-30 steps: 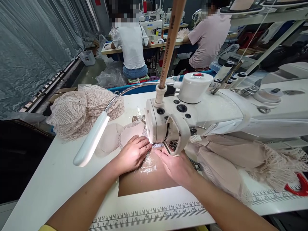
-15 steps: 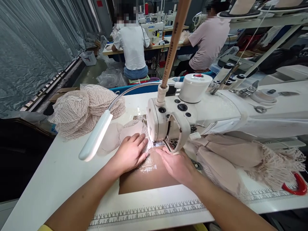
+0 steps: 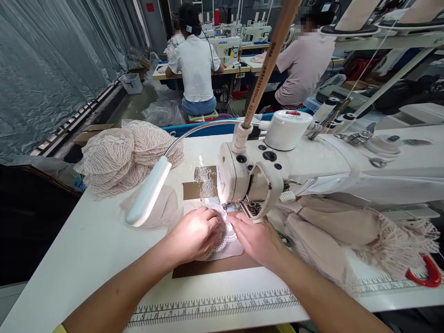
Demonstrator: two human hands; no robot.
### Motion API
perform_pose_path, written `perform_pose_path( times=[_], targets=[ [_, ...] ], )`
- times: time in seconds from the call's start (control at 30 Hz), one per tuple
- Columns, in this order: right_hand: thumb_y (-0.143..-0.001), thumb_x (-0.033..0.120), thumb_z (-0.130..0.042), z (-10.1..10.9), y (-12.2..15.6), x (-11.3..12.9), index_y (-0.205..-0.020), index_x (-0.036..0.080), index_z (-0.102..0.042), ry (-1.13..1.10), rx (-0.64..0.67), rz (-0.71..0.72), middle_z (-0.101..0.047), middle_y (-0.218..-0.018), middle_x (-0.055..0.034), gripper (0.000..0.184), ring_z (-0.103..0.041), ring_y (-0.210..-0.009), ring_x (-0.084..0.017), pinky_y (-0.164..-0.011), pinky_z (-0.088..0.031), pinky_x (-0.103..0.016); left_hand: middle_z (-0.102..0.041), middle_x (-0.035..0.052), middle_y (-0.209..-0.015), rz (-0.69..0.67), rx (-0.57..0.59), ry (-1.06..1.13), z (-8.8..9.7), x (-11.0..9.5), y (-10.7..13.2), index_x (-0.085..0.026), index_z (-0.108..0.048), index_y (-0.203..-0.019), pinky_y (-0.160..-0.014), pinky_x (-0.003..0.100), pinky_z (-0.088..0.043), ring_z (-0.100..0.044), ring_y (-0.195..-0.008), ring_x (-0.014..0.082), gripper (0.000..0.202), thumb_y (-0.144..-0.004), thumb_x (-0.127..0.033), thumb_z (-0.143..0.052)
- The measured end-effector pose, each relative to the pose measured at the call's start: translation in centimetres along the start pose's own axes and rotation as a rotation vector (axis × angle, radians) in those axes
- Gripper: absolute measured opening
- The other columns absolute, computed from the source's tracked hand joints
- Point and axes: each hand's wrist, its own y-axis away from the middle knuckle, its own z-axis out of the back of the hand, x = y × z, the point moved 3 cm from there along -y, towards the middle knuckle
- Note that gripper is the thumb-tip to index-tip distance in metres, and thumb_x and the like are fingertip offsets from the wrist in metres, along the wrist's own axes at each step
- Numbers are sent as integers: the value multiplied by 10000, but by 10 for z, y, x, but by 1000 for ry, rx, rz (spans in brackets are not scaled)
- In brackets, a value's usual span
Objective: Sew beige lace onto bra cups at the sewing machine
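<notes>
A pale lace-edged fabric piece (image 3: 227, 243) lies under the needle end of a white sewing machine (image 3: 227, 178), over a brown plate (image 3: 194, 270). On its left, my left hand (image 3: 199, 233) is closed, with curled fingers gripping the fabric; the fingertips are partly hidden. From the right, my right hand (image 3: 255, 236) rests with its fingers extended, the tips at the fabric's right edge close to the presser foot (image 3: 231, 207). Sheer beige fabric (image 3: 163, 208) spreads on the table to the left, partly behind the lamp head.
A lamp (image 3: 147, 194) on a bendable neck hangs left of the machine. Stacked lace pieces (image 3: 107, 159) stand behind it. Beige lace pieces (image 3: 333, 219) and a red U-shaped object (image 3: 426, 273) lie right. A printed ruler (image 3: 215, 307) runs along the front edge. Two people sit ahead.
The lace-edged piece has come toward me, covering part of the brown plate. My left hand has curled its fingers on it. My right hand stays nearly in place. The view has shifted slightly.
</notes>
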Motion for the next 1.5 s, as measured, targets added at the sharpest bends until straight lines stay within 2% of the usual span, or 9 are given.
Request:
perform_pose_path(
  times=[0.1,0.23,0.4,0.63,0.8,0.9,1.07,1.3,1.5],
  targets=[
    [-868,116,-472,-3,0,0,-1094,200,-646,-6,24,10,-642,-902,-45,298,-537,-737,-158,-665,-378,-273,-588,149,-1200,-36,-60,-7,-9,-1,-2,-122,-569,-1201,-831,393,-495,-554,-1000,265,349,-919,-303,-471],
    [-826,93,-500,-5,2,-1,-1053,207,-654,-18,62,-4,-631,-876,-39,297,-523,-750,-168,-658,-358,-280,-531,154,-1300,-9,-42,-60,-13,-4,-1,-122,-533,-1262,-840,436,-477,-528,-1007,289,431,-891,-339,-502],
    [-813,65,-487,-8,3,-1,-1049,204,-658,-23,55,-13,-634,-879,-41,323,-526,-785,-186,-689,-364,-305,-526,163,-1298,9,-10,-67,-11,-6,-2,-117,-538,-1259,-832,433,-460,-515,-989,287,444,-880,-345,-500],
    [-825,55,-465,-3,0,3,-1083,171,-654,52,100,-8,-632,-913,-71,340,-539,-865,-216,-757,-373,-329,-531,162,-1296,-5,18,-62,-9,1,-3,-128,-548,-1253,-848,434,-444,-518,-988,284,438,-882,-358,-500],
    [-822,70,-476,0,6,1,-1034,187,-658,-16,48,35,-619,-815,-45,303,-516,-751,-186,-667,-342,-316,-522,141,-1328,-18,44,-58,-5,-2,-1,-140,-541,-1259,-911,441,-424,-501,-1073,295,432,-883,-350,-506],
    [-800,76,-498,0,10,-1,-1016,190,-657,-93,59,54,-615,-745,-24,291,-501,-702,-173,-632,-321,-308,-536,132,-1316,-20,50,-61,-3,-4,-1,-138,-560,-1227,-911,434,-426,-505,-1068,289,388,-885,-307,-491],
    [-805,75,-501,3,10,0,-1015,184,-662,-93,129,26,-626,-738,-29,286,-508,-694,-164,-619,-322,-292,-548,135,-1300,-21,26,-69,-4,-3,-1,-121,-570,-1217,-914,426,-423,-509,-1038,280,382,-873,-268,-492],
    [-848,89,-471,2,5,4,-1016,184,-684,-5,39,15,-617,-799,-42,288,-517,-669,-143,-615,-360,-275,-584,141,-1252,-27,-40,-131,-5,2,-3,-94,-556,-1241,-908,419,-410,-524,-1021,271,374,-916,-222,-422],
    [-840,97,-498,-1,1,6,-1088,213,-680,95,40,-24,-676,-901,-39,329,-557,-714,-161,-573,-361,-276,-606,146,-1207,7,-57,-191,-5,8,-8,-116,-578,-1197,-952,461,-373,-521,-1073,288,343,-879,-160,-456]
  ],
)
